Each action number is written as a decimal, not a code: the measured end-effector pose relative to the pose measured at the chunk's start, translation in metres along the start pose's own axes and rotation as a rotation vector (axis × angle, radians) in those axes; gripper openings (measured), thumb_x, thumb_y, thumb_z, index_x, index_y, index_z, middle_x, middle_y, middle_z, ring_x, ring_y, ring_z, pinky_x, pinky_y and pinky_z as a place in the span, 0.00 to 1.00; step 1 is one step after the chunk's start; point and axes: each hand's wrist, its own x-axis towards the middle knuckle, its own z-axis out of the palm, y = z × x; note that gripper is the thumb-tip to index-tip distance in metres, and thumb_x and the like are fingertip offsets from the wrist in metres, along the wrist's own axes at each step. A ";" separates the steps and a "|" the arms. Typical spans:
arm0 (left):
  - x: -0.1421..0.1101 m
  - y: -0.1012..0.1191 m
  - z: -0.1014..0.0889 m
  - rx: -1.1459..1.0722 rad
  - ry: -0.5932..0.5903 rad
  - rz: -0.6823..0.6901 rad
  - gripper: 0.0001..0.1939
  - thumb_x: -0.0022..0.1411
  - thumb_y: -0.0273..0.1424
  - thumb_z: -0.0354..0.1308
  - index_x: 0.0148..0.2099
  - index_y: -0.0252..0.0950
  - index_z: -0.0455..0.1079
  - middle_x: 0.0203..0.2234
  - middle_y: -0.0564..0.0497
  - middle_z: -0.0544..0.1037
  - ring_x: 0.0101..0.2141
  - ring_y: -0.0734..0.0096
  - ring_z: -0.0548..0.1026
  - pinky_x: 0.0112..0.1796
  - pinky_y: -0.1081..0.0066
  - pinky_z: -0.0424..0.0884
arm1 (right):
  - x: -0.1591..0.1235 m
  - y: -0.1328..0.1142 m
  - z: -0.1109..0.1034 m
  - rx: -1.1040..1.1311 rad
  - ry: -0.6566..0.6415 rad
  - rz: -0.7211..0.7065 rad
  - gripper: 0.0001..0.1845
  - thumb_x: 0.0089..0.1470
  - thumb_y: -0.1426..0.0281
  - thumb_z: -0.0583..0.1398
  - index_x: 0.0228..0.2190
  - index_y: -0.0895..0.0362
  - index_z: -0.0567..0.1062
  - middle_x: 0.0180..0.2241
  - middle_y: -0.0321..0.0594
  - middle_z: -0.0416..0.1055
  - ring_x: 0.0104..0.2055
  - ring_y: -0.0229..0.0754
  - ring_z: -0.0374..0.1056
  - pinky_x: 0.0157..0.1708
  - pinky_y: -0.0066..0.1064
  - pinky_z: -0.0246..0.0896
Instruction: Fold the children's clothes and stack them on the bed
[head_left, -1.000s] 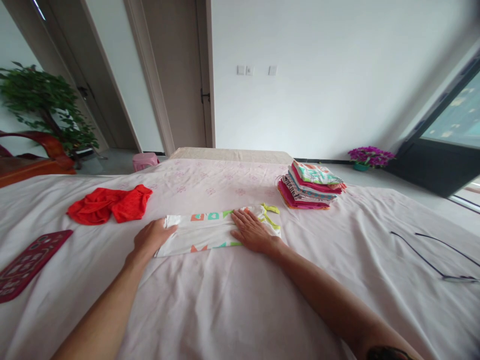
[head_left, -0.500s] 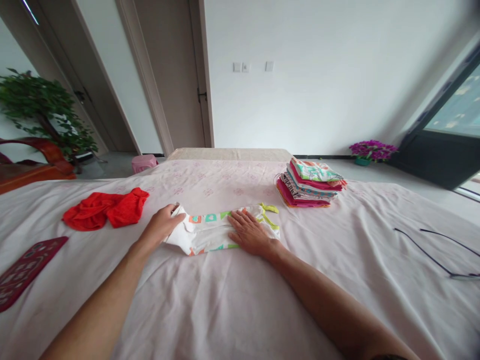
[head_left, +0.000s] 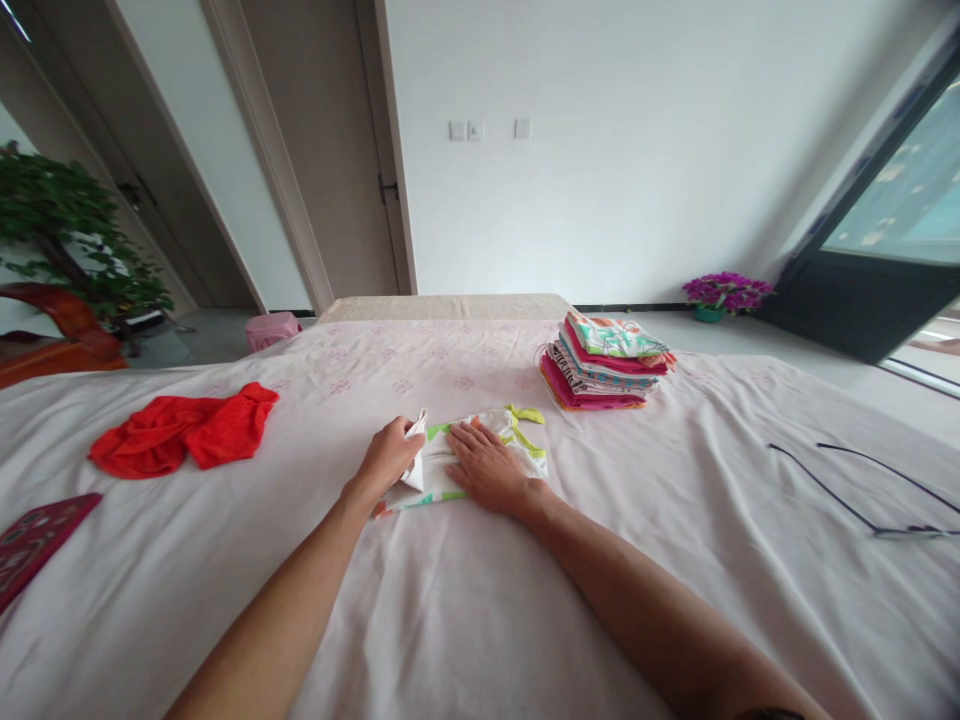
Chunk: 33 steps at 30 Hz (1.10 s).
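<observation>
A small white garment (head_left: 517,445) with coloured prints and yellow-green trim lies on the pale pink bedsheet (head_left: 480,600). My left hand (head_left: 390,458) is closed on the garment's left end, lifted and folded over towards the middle. My right hand (head_left: 486,466) lies flat with its fingers stretched out, pressing the garment's middle down. A stack of folded colourful clothes (head_left: 604,360) sits just beyond, to the right of the garment.
A crumpled red garment (head_left: 184,432) lies on the sheet to the left. A dark red patterned object (head_left: 34,540) sits at the left edge. A thin black cable (head_left: 862,490) runs across the right side. A pink stool (head_left: 271,328), plants and doors stand beyond the bed.
My left hand has lifted the garment's left end and carried it rightwards over the middle. My right hand has stayed pressed on the garment.
</observation>
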 end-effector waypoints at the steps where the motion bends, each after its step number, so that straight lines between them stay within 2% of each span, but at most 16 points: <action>1: -0.001 0.001 0.004 -0.004 -0.005 0.005 0.13 0.58 0.35 0.54 0.43 0.35 0.72 0.36 0.44 0.81 0.35 0.64 0.77 0.33 0.72 0.64 | 0.000 0.000 -0.001 0.010 0.000 0.003 0.28 0.66 0.60 0.51 0.61 0.63 0.64 0.64 0.50 0.59 0.68 0.48 0.50 0.68 0.44 0.39; 6: -0.006 0.006 0.010 -0.035 -0.037 0.038 0.14 0.60 0.36 0.53 0.45 0.35 0.72 0.40 0.44 0.81 0.40 0.63 0.78 0.37 0.72 0.66 | 0.000 0.001 -0.003 0.038 0.022 0.031 0.26 0.66 0.65 0.50 0.60 0.63 0.64 0.63 0.52 0.61 0.67 0.46 0.51 0.67 0.42 0.42; 9: -0.010 0.002 0.003 -0.100 -0.090 0.061 0.19 0.65 0.43 0.46 0.44 0.36 0.73 0.33 0.47 0.81 0.33 0.65 0.78 0.33 0.71 0.68 | 0.000 -0.001 -0.005 0.037 0.062 0.067 0.23 0.67 0.68 0.47 0.59 0.63 0.65 0.61 0.51 0.63 0.66 0.45 0.54 0.66 0.40 0.44; 11: -0.012 -0.002 -0.002 -0.124 -0.064 0.098 0.22 0.68 0.42 0.41 0.44 0.37 0.73 0.32 0.48 0.80 0.30 0.66 0.77 0.33 0.70 0.70 | 0.000 -0.001 -0.006 0.032 0.079 0.091 0.22 0.67 0.68 0.47 0.58 0.62 0.66 0.59 0.51 0.65 0.65 0.46 0.55 0.66 0.40 0.46; 13: -0.014 -0.006 -0.004 -0.056 0.021 0.213 0.20 0.68 0.38 0.41 0.46 0.38 0.73 0.37 0.47 0.80 0.36 0.66 0.78 0.41 0.68 0.71 | 0.000 -0.002 -0.007 0.023 0.088 0.120 0.23 0.67 0.68 0.47 0.58 0.63 0.66 0.60 0.52 0.64 0.64 0.47 0.56 0.65 0.40 0.47; 15: -0.016 -0.009 0.000 0.077 0.076 0.389 0.19 0.68 0.34 0.42 0.50 0.38 0.73 0.47 0.46 0.78 0.50 0.64 0.74 0.53 0.65 0.67 | 0.000 -0.001 -0.007 0.014 0.097 0.150 0.24 0.67 0.68 0.46 0.60 0.64 0.65 0.61 0.52 0.63 0.65 0.47 0.55 0.65 0.40 0.47; 17: -0.019 -0.010 0.011 0.205 0.056 0.538 0.21 0.69 0.34 0.43 0.58 0.37 0.69 0.57 0.45 0.72 0.61 0.61 0.65 0.61 0.60 0.58 | 0.000 -0.001 -0.007 0.009 0.102 0.163 0.25 0.67 0.67 0.46 0.61 0.64 0.63 0.62 0.53 0.61 0.65 0.47 0.54 0.65 0.41 0.47; 20: -0.025 -0.012 0.034 0.364 -0.011 0.630 0.27 0.69 0.40 0.47 0.66 0.35 0.61 0.65 0.41 0.62 0.66 0.53 0.56 0.64 0.52 0.51 | -0.001 -0.002 -0.007 -0.004 0.105 0.158 0.26 0.68 0.66 0.46 0.62 0.63 0.62 0.63 0.52 0.60 0.66 0.48 0.53 0.65 0.44 0.46; 24: -0.027 -0.015 0.051 0.439 -0.047 0.627 0.31 0.67 0.44 0.50 0.67 0.35 0.58 0.67 0.37 0.58 0.66 0.48 0.54 0.64 0.47 0.50 | -0.001 -0.004 -0.007 -0.023 0.112 0.143 0.26 0.68 0.65 0.46 0.61 0.64 0.63 0.62 0.52 0.61 0.66 0.50 0.53 0.65 0.45 0.45; 27: -0.022 -0.020 0.045 0.335 -0.021 0.615 0.29 0.68 0.42 0.49 0.66 0.34 0.60 0.66 0.38 0.60 0.67 0.50 0.53 0.64 0.49 0.51 | -0.002 -0.003 -0.008 -0.011 0.112 0.158 0.25 0.68 0.65 0.46 0.61 0.62 0.64 0.62 0.51 0.62 0.66 0.49 0.53 0.65 0.45 0.45; 29: -0.017 -0.027 0.032 0.215 0.103 0.486 0.27 0.67 0.38 0.49 0.65 0.34 0.61 0.64 0.39 0.63 0.66 0.52 0.55 0.64 0.52 0.53 | -0.003 -0.002 -0.009 -0.004 0.113 0.176 0.25 0.68 0.64 0.46 0.61 0.61 0.64 0.63 0.50 0.61 0.66 0.48 0.53 0.65 0.44 0.45; 31: -0.013 -0.037 0.017 0.072 0.231 0.277 0.27 0.64 0.35 0.51 0.64 0.34 0.61 0.62 0.38 0.65 0.64 0.53 0.59 0.62 0.55 0.57 | -0.004 -0.002 -0.010 -0.011 0.104 0.196 0.25 0.68 0.64 0.46 0.61 0.61 0.64 0.63 0.50 0.61 0.66 0.48 0.53 0.65 0.44 0.45; 33: -0.013 -0.046 0.001 -0.109 0.260 0.062 0.30 0.61 0.35 0.54 0.64 0.33 0.59 0.61 0.36 0.65 0.62 0.54 0.63 0.58 0.58 0.64 | -0.007 -0.004 -0.012 -0.031 0.088 0.209 0.26 0.67 0.64 0.48 0.61 0.61 0.63 0.64 0.51 0.59 0.67 0.50 0.51 0.66 0.47 0.44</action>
